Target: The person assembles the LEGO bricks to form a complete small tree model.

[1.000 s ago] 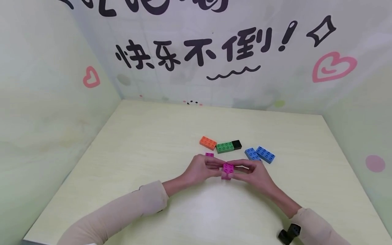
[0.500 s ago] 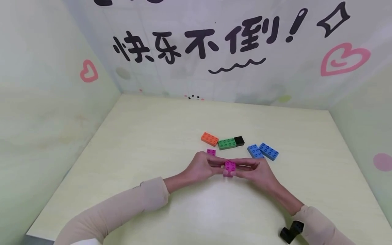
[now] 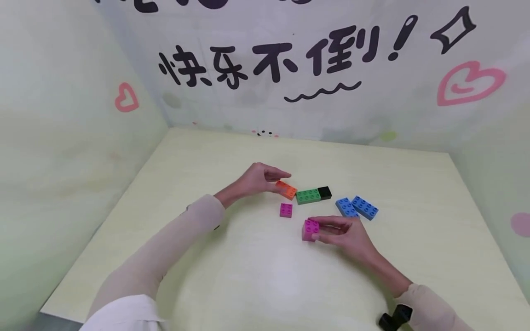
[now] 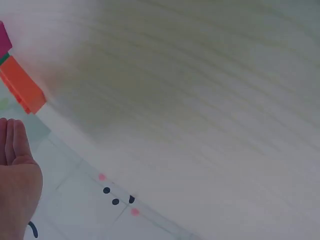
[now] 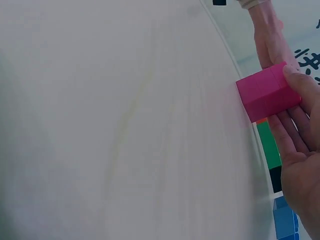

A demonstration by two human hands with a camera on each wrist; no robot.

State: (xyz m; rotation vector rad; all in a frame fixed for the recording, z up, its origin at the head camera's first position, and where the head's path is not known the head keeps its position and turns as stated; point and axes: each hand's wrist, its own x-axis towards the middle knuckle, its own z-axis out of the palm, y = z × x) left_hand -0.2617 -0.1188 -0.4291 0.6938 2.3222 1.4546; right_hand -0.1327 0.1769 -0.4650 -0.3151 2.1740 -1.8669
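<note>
My right hand (image 3: 349, 236) pinches a stack of magenta bricks (image 3: 309, 230) between thumb and fingers; the right wrist view shows the stack (image 5: 267, 92) from the side. My left hand (image 3: 258, 179) is at the orange brick (image 3: 287, 190), its thumb over the brick's left part and its fingers extended above it, with a gap between them. In the left wrist view the orange brick (image 4: 24, 86) lies beyond the straight fingertips of the hand (image 4: 17, 170). A separate magenta brick (image 3: 285, 210) lies just below the orange one.
Right of the orange brick lie a green brick (image 3: 308, 196) and a black brick (image 3: 325, 192), end to end. Two blue bricks (image 3: 347, 208) (image 3: 365, 207) lie behind my right hand. Printed walls border the table (image 3: 232, 289) at the back and sides.
My left hand has let go of the magenta stack and moved up and left to the orange brick, uncovering the separate magenta brick. My right hand still holds the stack.
</note>
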